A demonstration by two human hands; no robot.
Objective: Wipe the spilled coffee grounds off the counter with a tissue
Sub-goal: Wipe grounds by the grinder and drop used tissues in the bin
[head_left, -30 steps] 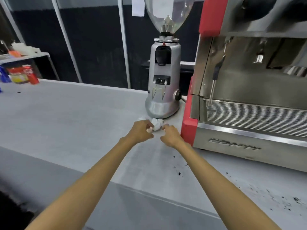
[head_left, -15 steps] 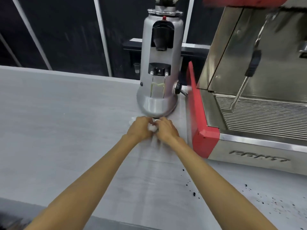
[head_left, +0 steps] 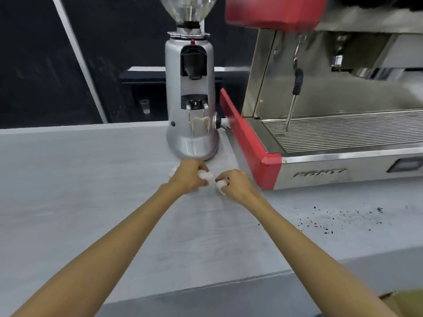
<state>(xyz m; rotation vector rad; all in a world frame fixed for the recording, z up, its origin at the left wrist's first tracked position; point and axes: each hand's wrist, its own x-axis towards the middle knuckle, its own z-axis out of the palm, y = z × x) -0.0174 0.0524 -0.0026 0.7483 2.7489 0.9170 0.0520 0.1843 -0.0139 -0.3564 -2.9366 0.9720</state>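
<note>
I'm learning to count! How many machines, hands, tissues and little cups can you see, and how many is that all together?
Machines: 2, the coffee grinder and the espresso machine
Hands: 2, the left hand and the right hand
Tissues: 1, the white tissue held by both hands
Little cups: 1, the clear cup behind the counter
Total: 6

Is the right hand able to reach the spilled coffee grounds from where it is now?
Probably yes. The coffee grounds lie on open counter to the right of the right hand, in front of the espresso machine, with nothing between.
</note>
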